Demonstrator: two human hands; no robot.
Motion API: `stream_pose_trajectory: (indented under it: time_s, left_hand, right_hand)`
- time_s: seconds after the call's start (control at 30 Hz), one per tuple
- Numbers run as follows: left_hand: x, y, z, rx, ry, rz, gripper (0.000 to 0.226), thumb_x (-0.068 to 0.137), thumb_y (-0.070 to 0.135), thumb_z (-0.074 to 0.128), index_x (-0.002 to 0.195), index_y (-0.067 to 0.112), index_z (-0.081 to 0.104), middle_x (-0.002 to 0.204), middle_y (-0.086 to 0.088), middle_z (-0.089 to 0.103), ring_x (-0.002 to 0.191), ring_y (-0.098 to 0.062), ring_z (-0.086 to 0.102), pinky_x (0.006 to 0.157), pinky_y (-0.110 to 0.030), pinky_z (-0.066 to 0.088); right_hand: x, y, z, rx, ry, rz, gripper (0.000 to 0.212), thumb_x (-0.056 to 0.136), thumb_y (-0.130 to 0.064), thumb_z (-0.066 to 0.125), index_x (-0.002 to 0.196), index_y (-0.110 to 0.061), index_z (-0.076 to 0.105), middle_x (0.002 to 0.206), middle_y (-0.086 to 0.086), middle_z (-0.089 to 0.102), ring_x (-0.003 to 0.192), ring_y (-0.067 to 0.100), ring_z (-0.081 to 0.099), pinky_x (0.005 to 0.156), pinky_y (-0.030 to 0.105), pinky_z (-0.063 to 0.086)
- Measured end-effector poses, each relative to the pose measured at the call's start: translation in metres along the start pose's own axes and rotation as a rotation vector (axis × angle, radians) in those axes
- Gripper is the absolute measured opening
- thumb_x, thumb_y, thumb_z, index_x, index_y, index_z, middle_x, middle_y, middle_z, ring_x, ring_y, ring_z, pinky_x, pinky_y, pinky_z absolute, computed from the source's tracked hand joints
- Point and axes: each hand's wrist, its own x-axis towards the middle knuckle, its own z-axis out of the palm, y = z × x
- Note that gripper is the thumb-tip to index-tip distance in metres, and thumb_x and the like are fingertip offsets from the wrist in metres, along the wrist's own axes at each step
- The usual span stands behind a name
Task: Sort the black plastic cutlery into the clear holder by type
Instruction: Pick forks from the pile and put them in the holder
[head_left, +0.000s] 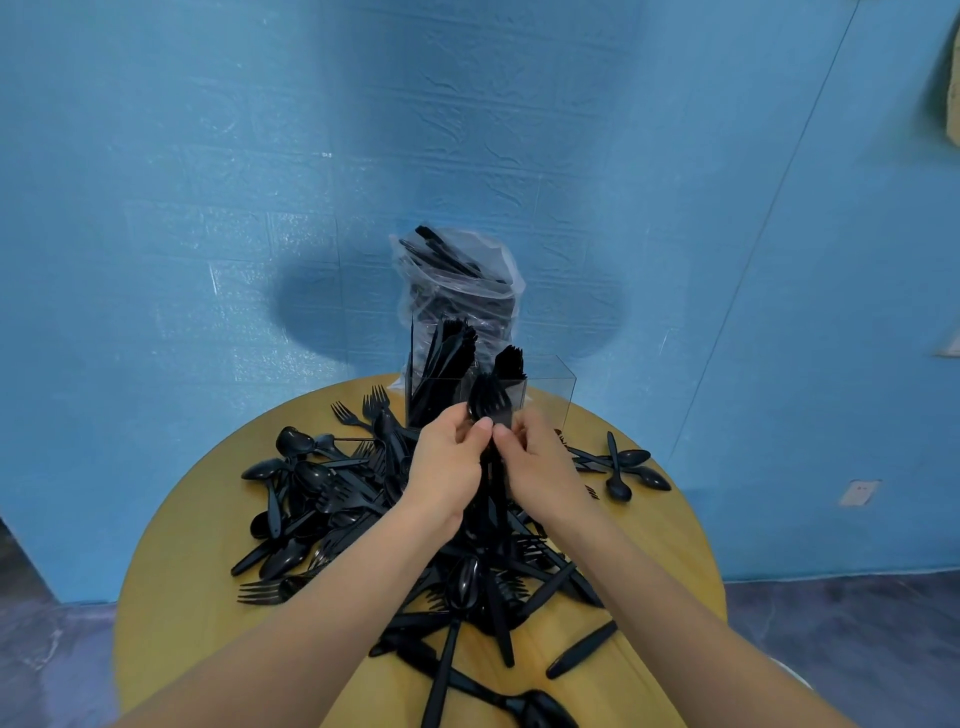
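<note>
Here a bunch of forks (488, 402) is gripped upright by the left hand (447, 462) and right hand (540, 467), evidently squared up for the clear holder (550, 387) just behind.

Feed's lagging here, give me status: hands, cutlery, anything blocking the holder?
Left hand and right hand both gripping a bundle of forks. Clear holder just behind, partly filled. Loose cutlery pile on table; nothing blocking.
</note>
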Motion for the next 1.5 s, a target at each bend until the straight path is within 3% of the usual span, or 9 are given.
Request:
stream_pose_trajectory:
  time_s: [0.33,0.53,0.63,0.73,0.83,0.93,1.1,1.23,1.5]
  left_hand:
    - [0.01,0.004,0.006,-0.16,-0.054,-0.035,0.022,0.101,0.012,0.041,0.103,0.017,0.062,0.097,0.004,0.069,0.09,-0.005,0.063,0.076,-0.022,0.049]
    - [0.031,0.009,0.007,0.042,-0.057,0.065,0.024,0.101,0.012,0.038,0.106,-0.007,0.051,0.1,-0.023,0.062,0.089,-0.021,0.056,0.082,-0.034,0.047]
    - [0.044,0.009,0.006,0.149,-0.038,0.099,0.024,0.101,0.015,0.036,0.1,-0.006,0.047,0.095,-0.022,0.058,0.083,-0.022,0.053,0.078,-0.04,0.046]
    - [0.056,0.012,0.005,0.088,-0.026,0.041,0.019,0.103,0.016,0.031,0.101,0.004,0.046,0.099,-0.011,0.061,0.079,-0.012,0.064,0.065,-0.029,0.053]
    - [0.064,0.015,0.006,0.094,-0.119,0.043,0.022,0.104,0.014,0.029,0.102,0.009,0.05,0.091,-0.004,0.059,0.064,-0.006,0.054,0.05,-0.015,0.044]
    - [0.068,0.018,0.012,0.132,-0.283,0.064,0.029,0.103,0.011,0.028,0.091,0.014,0.054,0.079,0.001,0.056,0.057,-0.006,0.044,0.048,-0.015,0.039]
    - [0.089,0.024,0.01,0.317,-0.326,0.089,0.03,0.103,0.019,0.031,0.104,0.014,0.06,0.098,-0.007,0.066,0.076,-0.015,0.058,0.074,-0.03,0.046]
    - [0.099,0.007,-0.002,0.754,-0.203,0.326,0.033,0.102,0.019,0.035,0.13,0.017,0.051,0.123,0.002,0.057,0.111,-0.013,0.055,0.089,-0.019,0.039]
    - [0.112,-0.027,-0.016,1.215,-0.222,0.55,0.045,0.099,0.012,0.04,0.143,0.016,0.035,0.141,0.003,0.038,0.128,-0.013,0.036,0.103,-0.018,0.027]
  right_hand:
    - [0.013,-0.001,0.004,-0.201,-0.028,-0.083,0.03,0.101,-0.02,0.028,0.09,-0.01,0.054,0.069,-0.002,0.047,0.061,0.015,0.045,0.059,0.031,0.04]
    - [0.033,-0.005,-0.008,-0.369,-0.17,-0.168,0.03,0.1,-0.014,0.031,0.083,-0.007,0.054,0.091,0.012,0.052,0.079,0.021,0.049,0.073,0.036,0.04]
    - [0.041,-0.013,-0.022,-0.454,-0.179,-0.191,0.038,0.102,-0.02,0.037,0.066,-0.017,0.047,0.071,-0.002,0.046,0.061,0.009,0.041,0.058,0.027,0.029]
    - [0.054,-0.014,-0.039,-0.379,-0.062,-0.168,0.029,0.099,-0.024,0.047,0.086,-0.009,0.068,0.063,-0.006,0.05,0.056,0.01,0.045,0.056,0.023,0.036]
    - [0.072,-0.015,-0.043,-0.157,0.04,-0.145,0.024,0.093,-0.027,0.057,0.111,-0.012,0.062,0.083,0.0,0.06,0.074,0.02,0.059,0.075,0.035,0.05]
    - [0.087,-0.016,-0.047,-0.005,-0.031,-0.149,0.024,0.092,-0.018,0.06,0.115,-0.015,0.058,0.079,-0.006,0.057,0.055,0.012,0.054,0.061,0.02,0.046]
    - [0.113,-0.007,-0.058,-0.022,0.048,-0.177,0.014,0.089,-0.014,0.062,0.076,-0.016,0.063,0.062,-0.007,0.054,0.054,0.008,0.044,0.06,0.024,0.035]
    - [0.135,0.007,-0.078,0.035,0.23,-0.108,0.018,0.089,-0.009,0.06,0.072,-0.013,0.062,0.064,-0.004,0.054,0.056,0.01,0.043,0.065,0.031,0.036]
    - [0.176,0.043,-0.078,0.058,0.372,0.07,0.013,0.089,-0.01,0.057,0.086,0.0,0.064,0.076,0.011,0.056,0.063,0.021,0.044,0.063,0.033,0.036]
